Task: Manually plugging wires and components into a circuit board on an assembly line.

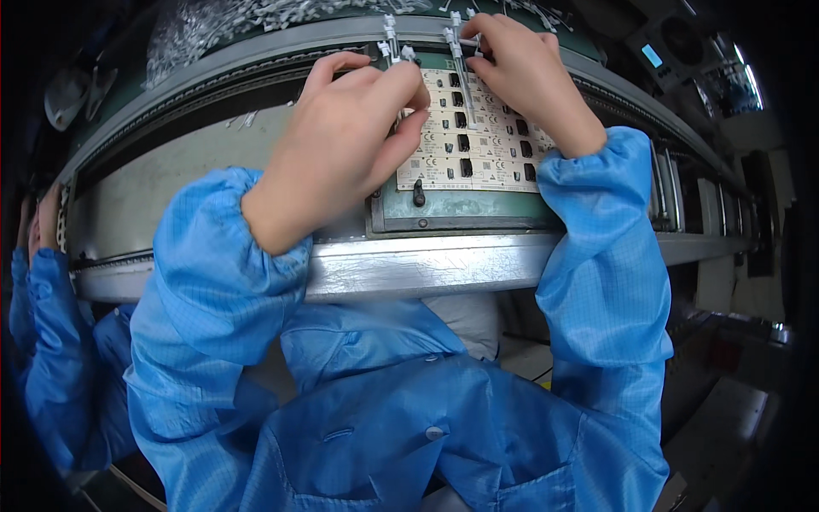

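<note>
A panel of off-white circuit boards (439, 182) with black components lies in a green fixture (478, 205) on the rail. My left hand (341, 141) is over the panel's left edge, its fingers curled and thumb near the index finger. Whatever it grips is hidden. Above the panel's upper right part, my right hand (529, 77) pinches a small white-ended wire lead, mostly covered by the fingers. Between the hands, leads with white connectors (455, 38) reach down over the boards. More white connectors (389, 34) stand at the panel's upper left.
A heap of white-ended wire leads (213, 38) lies in clear plastic beyond the far rail. The metal near rail (426, 264) runs in front of me. At the left edge a co-worker's blue sleeve (55, 341) and hand show. A device with a lit screen (652, 56) stands back right.
</note>
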Motion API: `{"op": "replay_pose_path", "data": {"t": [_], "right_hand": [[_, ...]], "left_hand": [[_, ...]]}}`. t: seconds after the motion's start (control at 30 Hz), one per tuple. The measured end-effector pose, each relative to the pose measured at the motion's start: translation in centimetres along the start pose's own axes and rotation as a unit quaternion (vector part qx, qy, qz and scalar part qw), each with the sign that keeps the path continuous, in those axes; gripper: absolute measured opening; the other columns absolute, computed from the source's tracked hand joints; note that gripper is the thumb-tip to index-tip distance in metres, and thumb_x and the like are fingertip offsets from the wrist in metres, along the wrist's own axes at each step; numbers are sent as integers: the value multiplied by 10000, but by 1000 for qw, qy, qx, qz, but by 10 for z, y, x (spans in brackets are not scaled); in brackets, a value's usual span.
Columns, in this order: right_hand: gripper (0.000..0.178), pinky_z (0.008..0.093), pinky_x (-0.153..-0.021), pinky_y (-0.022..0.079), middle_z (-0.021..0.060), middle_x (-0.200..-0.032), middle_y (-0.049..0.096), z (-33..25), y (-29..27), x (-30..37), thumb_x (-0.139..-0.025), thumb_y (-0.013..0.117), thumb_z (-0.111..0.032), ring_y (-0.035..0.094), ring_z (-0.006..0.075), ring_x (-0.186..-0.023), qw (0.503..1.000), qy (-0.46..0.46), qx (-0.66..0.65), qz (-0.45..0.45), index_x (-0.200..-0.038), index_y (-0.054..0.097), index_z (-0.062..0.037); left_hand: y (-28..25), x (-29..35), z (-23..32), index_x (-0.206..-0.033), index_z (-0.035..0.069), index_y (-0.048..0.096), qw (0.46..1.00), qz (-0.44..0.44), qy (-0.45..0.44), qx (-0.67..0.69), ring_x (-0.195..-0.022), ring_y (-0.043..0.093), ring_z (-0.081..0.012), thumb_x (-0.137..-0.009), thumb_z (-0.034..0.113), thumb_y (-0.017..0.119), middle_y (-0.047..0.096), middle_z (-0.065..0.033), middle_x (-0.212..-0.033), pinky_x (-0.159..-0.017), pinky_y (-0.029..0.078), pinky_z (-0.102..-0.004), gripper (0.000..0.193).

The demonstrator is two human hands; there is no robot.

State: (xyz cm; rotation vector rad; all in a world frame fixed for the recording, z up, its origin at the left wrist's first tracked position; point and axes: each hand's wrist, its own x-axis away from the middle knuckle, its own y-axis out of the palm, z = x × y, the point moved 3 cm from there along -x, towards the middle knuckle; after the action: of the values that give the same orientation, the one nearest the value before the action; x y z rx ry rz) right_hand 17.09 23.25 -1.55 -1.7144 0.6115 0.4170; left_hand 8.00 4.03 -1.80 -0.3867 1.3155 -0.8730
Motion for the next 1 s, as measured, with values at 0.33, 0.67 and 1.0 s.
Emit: {"op": "replay_pose_path", "data": {"t": [0.33,0.67,1.0], "right_hand": [[82,438,-828,382,106,-871,639,-1,-15,3,-911,568,-116,618,310,-910,990,90,105,-31,-907,636,-70],[124,444,-838,408,153,-797,692,1,-28,8,-897,550,-86,658,343,-794,997,68,-14,36,-880,663,-40],[121,429,-779,474,184,-784,686,-5,-55,10,-863,578,-69,665,364,-764,965,17,-235,118,-872,681,-8]], "left_hand": [[-7,19,25,-841,133,685,983,-116,-127,-63,-1080,549,-273,-780,115,751,637,3,-996,-1005,316,-476,92],[-8,22,35,-850,137,747,974,-132,-148,-108,-1092,531,-280,-747,99,769,644,8,-1024,-997,315,-456,113],[-6,20,39,-831,148,731,973,-122,-99,-168,-1089,537,-255,-728,88,766,645,47,-944,-962,327,-472,125]]}}
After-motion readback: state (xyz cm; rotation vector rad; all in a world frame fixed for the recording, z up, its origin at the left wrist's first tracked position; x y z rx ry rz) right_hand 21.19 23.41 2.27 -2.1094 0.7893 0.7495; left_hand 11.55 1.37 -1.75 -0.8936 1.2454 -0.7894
